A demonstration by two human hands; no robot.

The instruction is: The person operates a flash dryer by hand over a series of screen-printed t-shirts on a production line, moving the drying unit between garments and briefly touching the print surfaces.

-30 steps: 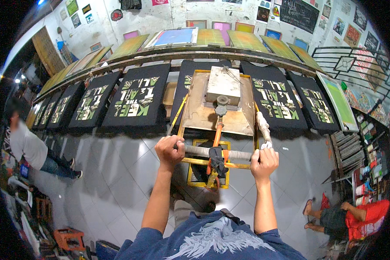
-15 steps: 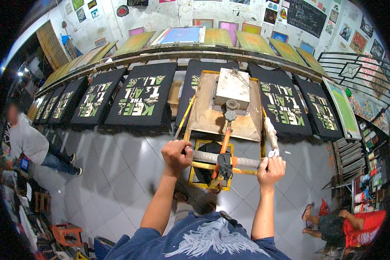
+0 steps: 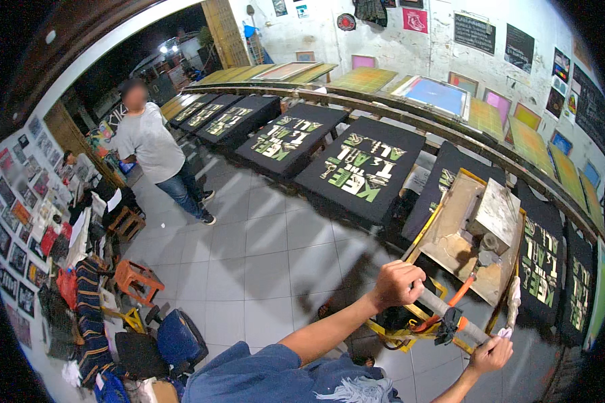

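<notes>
Two hands are on the rig, your left hand (image 3: pixel 398 285) and your right hand (image 3: pixel 492 354), the fingers of each clamped round opposite ends of one grey-wrapped bar (image 3: pixel 433 301); that wide spacing likely gives you even leverage and keeps the load from twisting. You have the yellow-framed rig (image 3: pixel 460 245) at the near right, its one metal box (image 3: pixel 496 216) sitting on one tan plate (image 3: pixel 448 236), with one orange lever (image 3: pixel 460 293) running between plate and bar. From above, the plate overlaps one black shirt; you cannot tell whether they touch. Counting that one, you can see eight black shirts (image 3: pixel 359 171) in a row from far left to right, spread flat, probably so their prints stay free of folds. Behind them runs one long dark rail (image 3: pixel 356 94). To your left stand one person in a grey shirt (image 3: pixel 148 141) and, nearer, one orange stool (image 3: pixel 131 271).
</notes>
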